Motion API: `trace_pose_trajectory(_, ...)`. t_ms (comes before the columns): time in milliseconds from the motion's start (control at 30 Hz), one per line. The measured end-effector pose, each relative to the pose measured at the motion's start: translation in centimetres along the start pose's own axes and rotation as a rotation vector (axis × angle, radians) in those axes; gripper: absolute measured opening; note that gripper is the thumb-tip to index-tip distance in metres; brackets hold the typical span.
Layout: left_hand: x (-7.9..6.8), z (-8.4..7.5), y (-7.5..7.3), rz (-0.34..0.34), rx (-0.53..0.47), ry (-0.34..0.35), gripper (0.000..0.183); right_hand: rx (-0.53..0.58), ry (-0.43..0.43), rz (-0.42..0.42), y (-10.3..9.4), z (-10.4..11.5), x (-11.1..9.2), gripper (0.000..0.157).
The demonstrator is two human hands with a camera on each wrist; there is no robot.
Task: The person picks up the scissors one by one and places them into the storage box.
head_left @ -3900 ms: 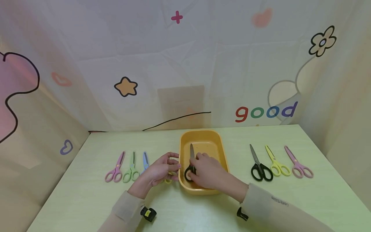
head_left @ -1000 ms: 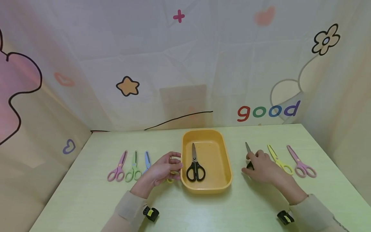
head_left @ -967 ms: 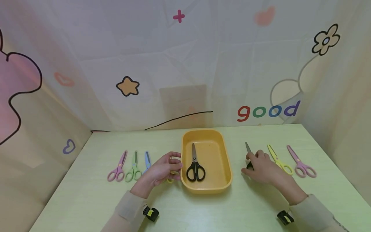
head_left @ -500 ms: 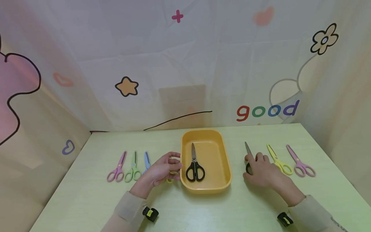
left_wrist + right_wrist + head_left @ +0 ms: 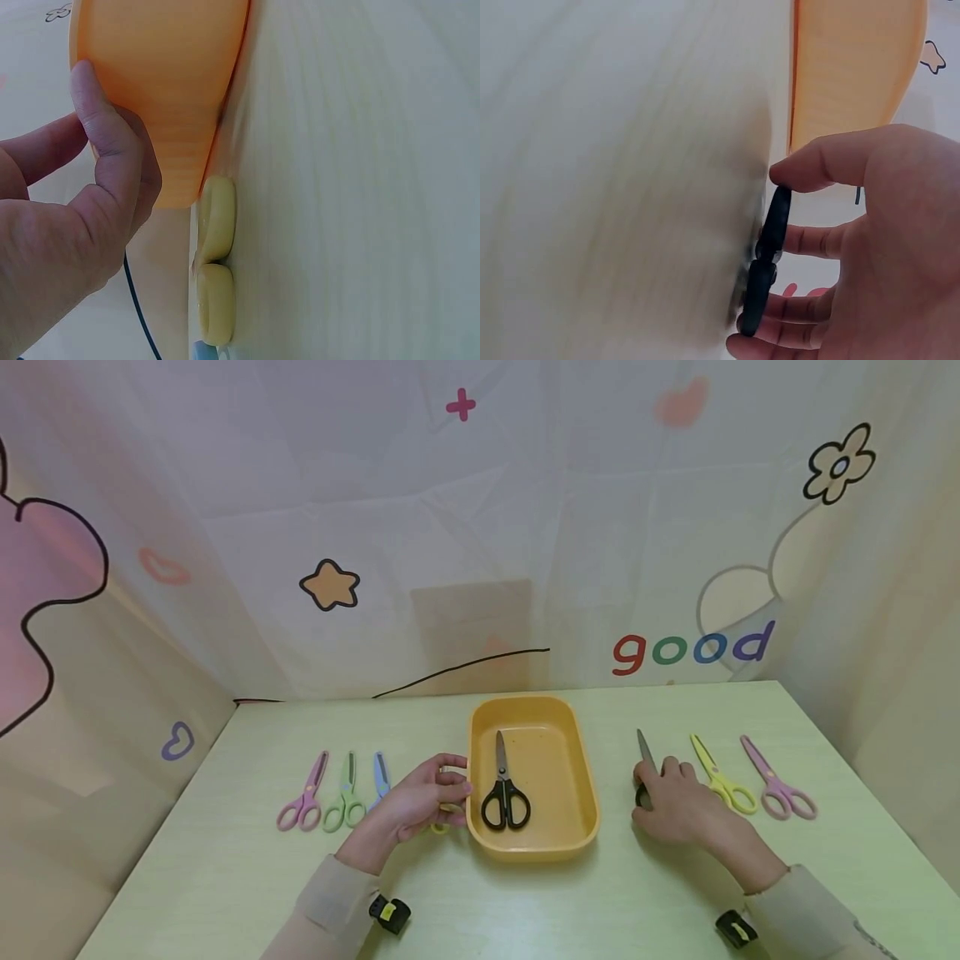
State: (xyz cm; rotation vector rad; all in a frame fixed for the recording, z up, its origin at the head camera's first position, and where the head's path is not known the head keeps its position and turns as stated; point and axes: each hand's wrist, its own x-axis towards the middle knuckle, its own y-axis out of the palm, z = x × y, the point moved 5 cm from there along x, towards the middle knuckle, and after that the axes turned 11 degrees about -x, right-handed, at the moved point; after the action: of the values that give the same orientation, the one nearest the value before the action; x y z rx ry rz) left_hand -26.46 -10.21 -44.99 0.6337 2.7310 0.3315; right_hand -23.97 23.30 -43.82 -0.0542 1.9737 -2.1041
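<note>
My right hand [image 5: 686, 806] holds a pair of black-handled scissors [image 5: 646, 750] on the right of the table. In the right wrist view, thumb and fingers span the two black handle loops [image 5: 758, 292], which sit close to the tabletop. The hand hides most of the handles in the head view. My left hand [image 5: 416, 797] touches the left side of a yellow tray [image 5: 534, 853], its fingertips against the outer wall and rim. Inside the tray, at its left, lies another pair of black-handled scissors [image 5: 505, 793], blades pointing away.
Left of the tray lie pink scissors [image 5: 303, 797], green scissors [image 5: 346, 802], blue scissors [image 5: 380, 772] and yellow scissors [image 5: 217, 300], partly behind my left hand. Yellow scissors [image 5: 720, 777] and pink scissors [image 5: 777, 787] lie right of my right hand. A printed curtain [image 5: 480, 527] hangs behind the table.
My right hand has let go of the scissors in the tray, moved right and taken hold of the other black-handled pair. During the last second it has barely shifted. My left hand stays at the tray.
</note>
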Motion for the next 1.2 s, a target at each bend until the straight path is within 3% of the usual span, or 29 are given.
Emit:
trace_pose_trajectory(633, 0.0, 0.1, -0.1, 0.005, -0.004, -0.005, 0.046, 0.057, 0.028, -0.055, -0.7, 0.2, 0.5, 0.043)
trace_pose_trajectory(1200, 0.1, 0.1, -0.1, -0.005, 0.000, -0.008, 0.047, 0.001, -0.007, -0.195, -4.0, 2.7, 0.1, 0.037)
